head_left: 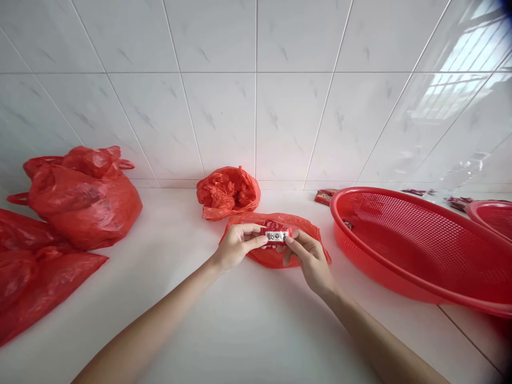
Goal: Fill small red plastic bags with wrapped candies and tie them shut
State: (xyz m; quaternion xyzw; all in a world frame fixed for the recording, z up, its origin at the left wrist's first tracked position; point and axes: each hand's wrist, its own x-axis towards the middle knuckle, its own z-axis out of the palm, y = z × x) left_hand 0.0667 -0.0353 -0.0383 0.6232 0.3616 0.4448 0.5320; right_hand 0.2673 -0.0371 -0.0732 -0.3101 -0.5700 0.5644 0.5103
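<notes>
A small red packet with a white label [276, 236] is held level between my two hands. My left hand [237, 246] pinches its left end between thumb and fingers. At the packet's right end, my right hand [311, 257] grips it the same way, with some fingers curled beneath. Directly under the packet lies a red plastic bag [266, 259], spread on the white surface, with some red printed items showing at its opening.
Crumpled red bags sit in an open red bag [228, 192] by the tiled wall. Full red bags [86, 200] stand at the left. A large red mesh basket [384, 266] is at the right, with red packets [324, 196] behind it and another basket [494, 213] beyond.
</notes>
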